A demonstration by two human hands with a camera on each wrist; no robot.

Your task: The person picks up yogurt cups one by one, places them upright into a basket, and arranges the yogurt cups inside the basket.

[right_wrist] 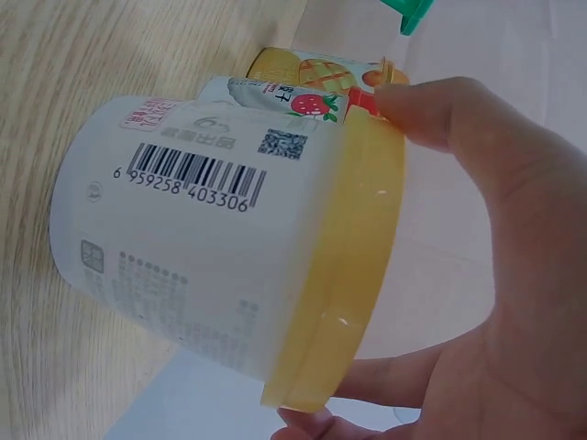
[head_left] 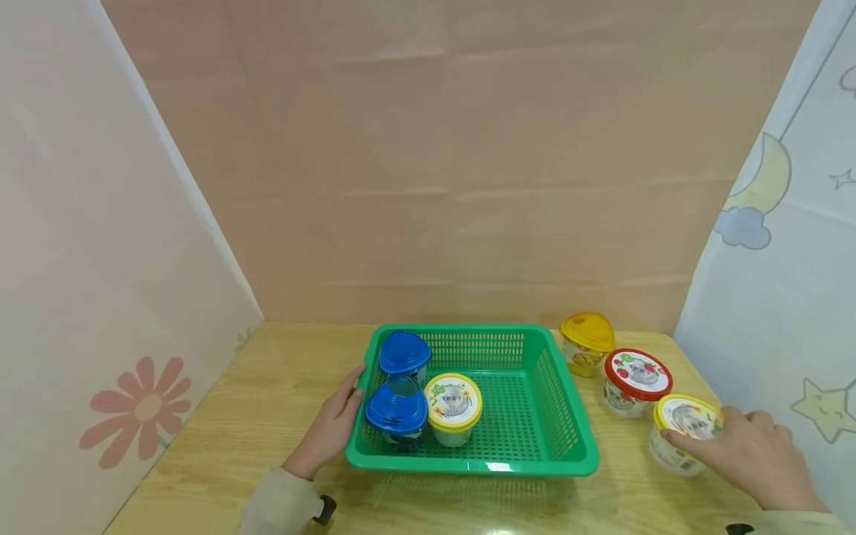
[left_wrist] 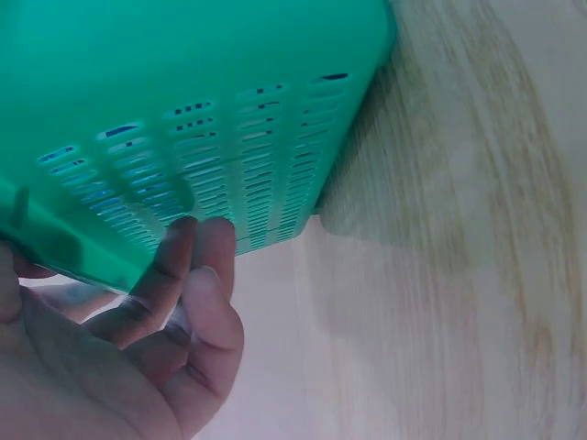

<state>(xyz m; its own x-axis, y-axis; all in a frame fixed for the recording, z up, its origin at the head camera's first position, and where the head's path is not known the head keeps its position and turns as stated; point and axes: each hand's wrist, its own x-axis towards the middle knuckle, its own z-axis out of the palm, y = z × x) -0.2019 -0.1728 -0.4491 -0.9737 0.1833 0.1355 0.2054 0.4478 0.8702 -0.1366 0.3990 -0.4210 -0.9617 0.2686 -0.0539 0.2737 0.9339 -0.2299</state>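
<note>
My left hand (head_left: pixel 332 431) holds the left rim of a green plastic basket (head_left: pixel 468 467). In the left wrist view its curled fingers (left_wrist: pixel 215 321) lie against the slotted outer wall. Inside the basket, on its left side, stand two cups with blue domed lids (head_left: pixel 404 353) and a yellow-rimmed tub (head_left: pixel 455 401). Off to the right, my right hand (head_left: pixel 762 453) grips another yellow-lidded tub (head_left: pixel 675 449) by its lid, thumb on one side and fingers on the other. The right wrist view shows that tub's barcode side (right_wrist: pixel 202 211) standing on the table.
Behind the held tub stand a red-lidded tub (head_left: pixel 638 379) and a cup with an orange-yellow domed lid (head_left: pixel 587 338), in a slanting row right of the basket. All rest on a wooden table (head_left: pixel 267 386). A tan backdrop (head_left: pixel 428 186) and printed side panels enclose it.
</note>
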